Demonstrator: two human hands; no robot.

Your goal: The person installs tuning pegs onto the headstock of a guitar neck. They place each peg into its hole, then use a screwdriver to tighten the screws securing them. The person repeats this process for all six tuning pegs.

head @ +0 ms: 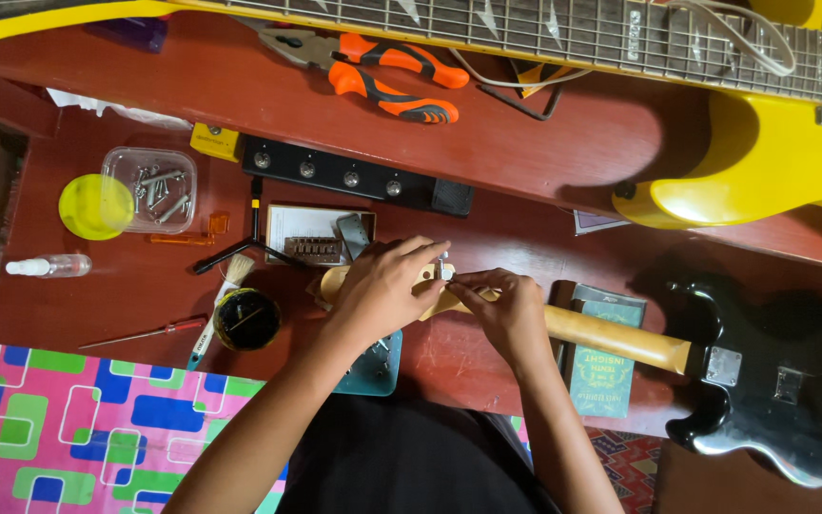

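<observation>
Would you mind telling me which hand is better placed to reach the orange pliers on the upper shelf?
Left, probably. The left hand lies more nearly below the pliers; the right hand sits further right, pinching a small metal part at the guitar headstock.

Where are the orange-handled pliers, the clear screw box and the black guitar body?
orange-handled pliers (387, 78): head view, on one orange grip.
clear screw box (116, 164): head view, on its near-left rim.
black guitar body (811, 400): head view, on its glossy face.

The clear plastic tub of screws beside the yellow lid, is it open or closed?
Open. The clear plastic tub has no cover on it, the screws lie exposed inside, and the round yellow lid rests beside it.
</observation>
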